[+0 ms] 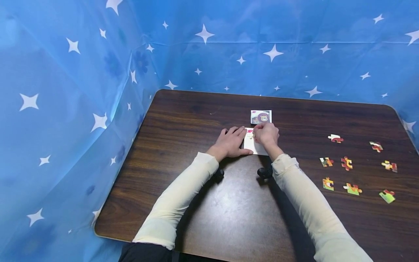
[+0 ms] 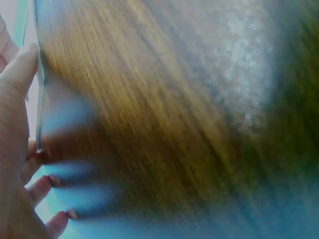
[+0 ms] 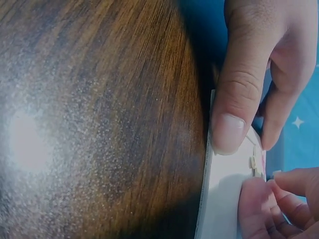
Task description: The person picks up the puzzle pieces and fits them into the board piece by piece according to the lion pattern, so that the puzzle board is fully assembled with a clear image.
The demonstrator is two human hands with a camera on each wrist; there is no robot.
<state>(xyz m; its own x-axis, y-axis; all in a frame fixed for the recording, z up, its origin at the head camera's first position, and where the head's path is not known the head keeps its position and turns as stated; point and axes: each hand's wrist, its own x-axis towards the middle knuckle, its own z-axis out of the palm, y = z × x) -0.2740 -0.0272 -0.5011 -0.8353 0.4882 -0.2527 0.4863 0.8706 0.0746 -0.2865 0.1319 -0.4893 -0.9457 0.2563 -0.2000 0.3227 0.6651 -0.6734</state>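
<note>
A white square puzzle board (image 1: 252, 145) lies on the table in front of me. My left hand (image 1: 230, 142) is spread at its left side, with the thumb resting on the board's near left part. Over the board's upper right, my right hand (image 1: 266, 134) has curled fingers pinching a small puzzle piece (image 3: 254, 163). That piece is mostly hidden by the fingers. Pink colouring shows at the board's upper left corner. In the left wrist view, the left thumb (image 2: 22, 69) lies along the board's edge.
A small picture card (image 1: 260, 116) with a lion lies just beyond the board. Several loose puzzle pieces, among them a red-yellow one (image 1: 346, 163) and a green-orange one (image 1: 352, 189), are spread out on the right of the dark wooden table (image 1: 183, 120). Blue star-patterned cloth (image 1: 229, 36) hangs behind.
</note>
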